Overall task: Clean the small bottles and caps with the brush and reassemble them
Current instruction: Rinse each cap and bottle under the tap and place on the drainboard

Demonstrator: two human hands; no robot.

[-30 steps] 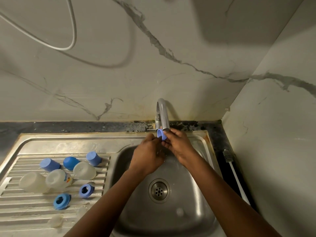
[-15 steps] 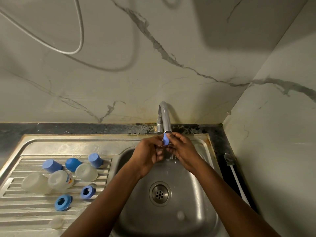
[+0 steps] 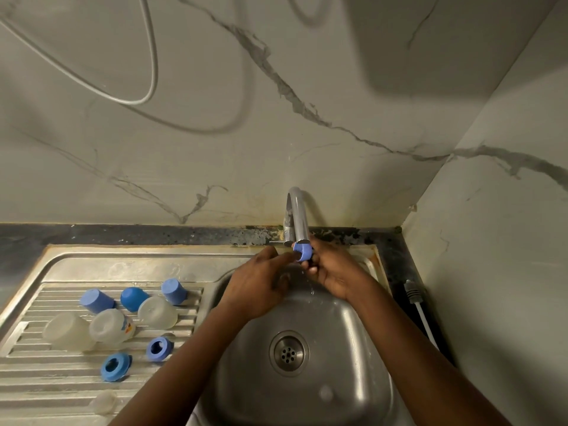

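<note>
On the ribbed drainboard [image 3: 30,373] at far left, we find three small translucent bottles [image 3: 110,326] resting beside three blue caps [image 3: 134,299], with two blue threaded rings [image 3: 115,366] nearer us and a small clear piece [image 3: 103,401] at the bottom edge, too dim to name

Moving right, over the sink basin [image 3: 338,379], the left hand [image 3: 258,287] reaches up and across, its forefinger stretched to the near end of a fourth blue cap [image 3: 302,252]; whether the fingertip goes inside, we cannot tell

That cap sits just under the mouth of the tap [image 3: 296,216], pinched in the fingertips of the right hand [image 3: 333,272], and its short axis seems to run crosswise, one end turned toward the left hand; drops of water fall below it, so we judge this a rinse

The two hands meet at the cap, the right gripping, the left only touching

Farther right, on the dark counter against the side wall, the white-handled brush [image 3: 421,315] lies untouched, well apart from the cap, handle running toward us and bristle head away; the right hand is the nearer one, yet it is occupied, so in our view any reach for the brush first calls for passing the cap to the left
</note>
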